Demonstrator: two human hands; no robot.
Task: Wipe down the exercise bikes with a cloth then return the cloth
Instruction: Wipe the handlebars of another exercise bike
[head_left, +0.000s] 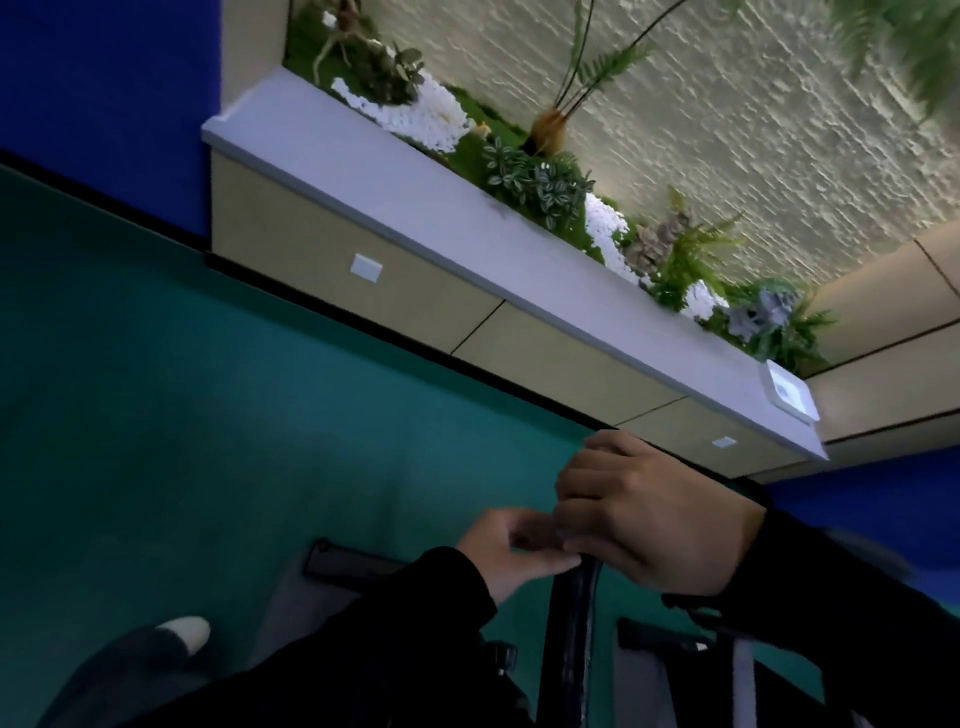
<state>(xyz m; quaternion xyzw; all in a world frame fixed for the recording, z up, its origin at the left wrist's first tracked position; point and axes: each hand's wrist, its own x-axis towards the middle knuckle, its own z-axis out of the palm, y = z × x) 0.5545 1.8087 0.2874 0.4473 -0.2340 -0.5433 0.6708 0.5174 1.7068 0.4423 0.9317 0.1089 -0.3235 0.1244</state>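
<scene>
The wiping step is, by the look of it, being carried out. The top of the dark bike bar (569, 623) is being gripped by the right hand (649, 519), with its fingers curled over it. The left hand (511, 553) is being held just beside it, fingertips drawn together, though what is being pinched cannot be told. The cloth is not being shown plainly (it is possibly hidden under the right palm). A stroke down the bar is probably being called for next.

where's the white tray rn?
Head view, right side: the white tray sits on the right end of the planter ledge, beside the last ferns, above the right hand.
</scene>
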